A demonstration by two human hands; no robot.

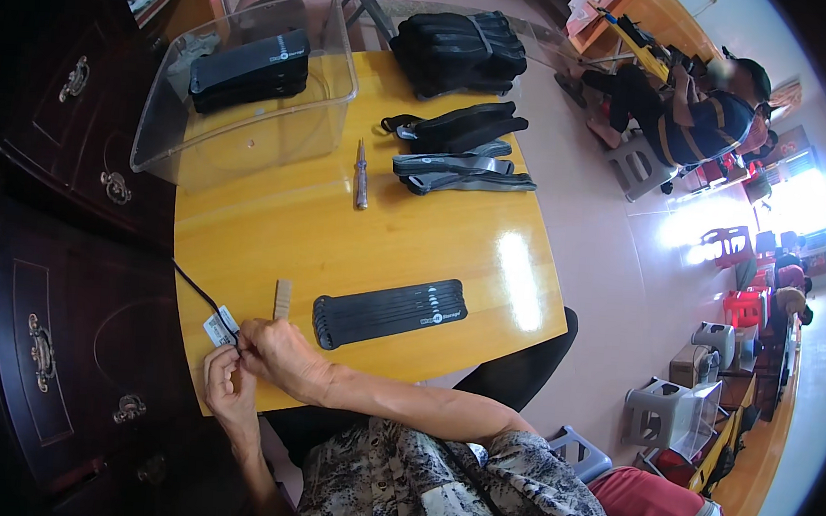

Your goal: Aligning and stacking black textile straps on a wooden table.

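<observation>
Left hand & right hand: both at near-left corner of tabletop, fingers pinched shut on a small white tag fixed to a thin black strap; strap runs off the left edge.
Small tan block: just beside right hand, near edge.
Stack of flat black strips: near edge, right of block, fanned.
Metal tool, slim: mid-tabletop, lying lengthwise.
Black/grey strap bundles: far-right part, in loose piles.
Clear plastic bin: far-left corner, w/ black folded items inside.
Black pile: far edge.
Dark wood cabinet: against left edge.
Another person: seated well apart, far right.
</observation>
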